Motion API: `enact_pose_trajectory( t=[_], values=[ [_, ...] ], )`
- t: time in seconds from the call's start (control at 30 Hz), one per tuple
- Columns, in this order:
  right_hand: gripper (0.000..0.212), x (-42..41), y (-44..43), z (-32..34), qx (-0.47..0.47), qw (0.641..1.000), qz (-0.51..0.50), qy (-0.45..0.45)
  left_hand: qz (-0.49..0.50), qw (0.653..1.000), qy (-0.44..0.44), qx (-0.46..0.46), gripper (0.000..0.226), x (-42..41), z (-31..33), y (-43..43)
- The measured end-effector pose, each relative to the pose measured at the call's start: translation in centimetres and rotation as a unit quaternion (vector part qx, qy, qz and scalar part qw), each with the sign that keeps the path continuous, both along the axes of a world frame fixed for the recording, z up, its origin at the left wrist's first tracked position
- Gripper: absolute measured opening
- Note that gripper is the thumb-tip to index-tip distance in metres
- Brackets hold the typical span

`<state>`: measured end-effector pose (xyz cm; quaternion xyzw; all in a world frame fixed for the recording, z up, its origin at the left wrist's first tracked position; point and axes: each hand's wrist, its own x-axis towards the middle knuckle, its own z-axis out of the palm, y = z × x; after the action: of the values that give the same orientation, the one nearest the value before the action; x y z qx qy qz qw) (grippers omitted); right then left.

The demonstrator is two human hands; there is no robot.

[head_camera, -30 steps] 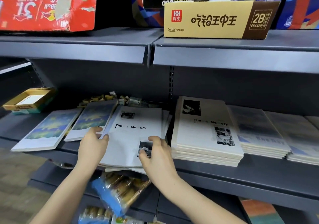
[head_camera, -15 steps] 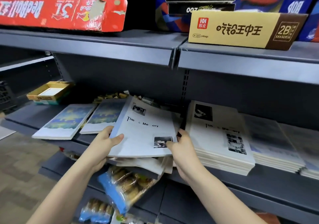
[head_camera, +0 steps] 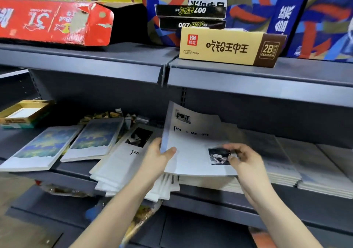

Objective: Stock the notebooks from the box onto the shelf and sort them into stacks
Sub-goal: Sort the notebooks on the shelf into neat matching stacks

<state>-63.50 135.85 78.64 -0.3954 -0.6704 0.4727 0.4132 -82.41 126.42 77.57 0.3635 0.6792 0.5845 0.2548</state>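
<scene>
A white "Time Memory" notebook (head_camera: 193,148) is held tilted above the grey shelf (head_camera: 248,203). My left hand (head_camera: 155,163) grips its left edge, thumb on the cover. My right hand (head_camera: 242,161) pinches its lower right corner by the small photo. Under it lies a neat stack of the same white notebooks (head_camera: 214,182). To the left, a loose slipped pile of white notebooks (head_camera: 122,163) hangs over the shelf edge. Two blue-and-yellow notebooks (head_camera: 40,148) (head_camera: 97,139) lie further left.
Pale notebook stacks (head_camera: 315,163) fill the shelf to the right. A small yellow tray (head_camera: 23,112) and loose small items (head_camera: 114,116) sit at the back left. Red (head_camera: 55,20), tan (head_camera: 229,46) and blue (head_camera: 267,3) boxes crowd the upper shelf. Snack bags (head_camera: 143,215) hang below.
Both hands lifted the top white notebook off the loose pile and carried it right, over the neat white stack. The view shifted left and closer.
</scene>
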Motion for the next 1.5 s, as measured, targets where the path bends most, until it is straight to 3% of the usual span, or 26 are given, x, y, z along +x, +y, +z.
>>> enact_pose_trajectory(
  t=[0.2, 0.33, 0.43, 0.7, 0.97, 1.13, 1.3, 1.5],
  values=[
    [0.043, 2.8, 2.4, -0.4, 0.029, 0.998, -0.047, -0.024, 0.011, 0.993, 0.097, -0.064, 0.024, 2.5, -0.8, 4.9],
    [0.038, 3.3, 3.4, -1.7, 0.063, 0.989, -0.052, -0.123, 0.023, 0.954, 0.237, -0.184, 0.048, 2.7, -2.0, 6.7],
    [0.033, 3.3, 3.4, -2.4, 0.084, 0.98, -0.066, -0.165, 0.009, 0.949, 0.24, -0.205, 0.056, 2.9, -2.4, 6.8],
    [0.022, 3.1, 4.8, -4.5, 0.103, 0.97, -0.082, -0.206, -0.001, 0.927, 0.317, -0.202, 0.042, 3.4, -2.9, 7.6],
    [0.032, 2.9, 5.0, -4.4, 0.061, 0.973, -0.105, -0.197, 0.027, 0.891, 0.403, -0.208, 0.037, 3.1, -3.2, 8.3],
    [0.035, 2.6, 4.9, -4.3, 0.049, 0.975, -0.11, -0.187, 0.063, 0.896, 0.399, -0.186, 0.037, 3.0, -3.1, 8.0],
    [0.039, 2.4, 5.7, -4.6, 0.044, 0.97, -0.101, -0.219, 0.044, 0.911, 0.373, -0.168, 0.046, 2.8, -2.7, 7.6],
    [0.035, 3.0, 5.2, -3.6, 0.051, 0.974, -0.086, -0.201, 0.039, 0.93, 0.339, -0.134, 0.039, 3.4, -3.3, 6.5]
  ],
)
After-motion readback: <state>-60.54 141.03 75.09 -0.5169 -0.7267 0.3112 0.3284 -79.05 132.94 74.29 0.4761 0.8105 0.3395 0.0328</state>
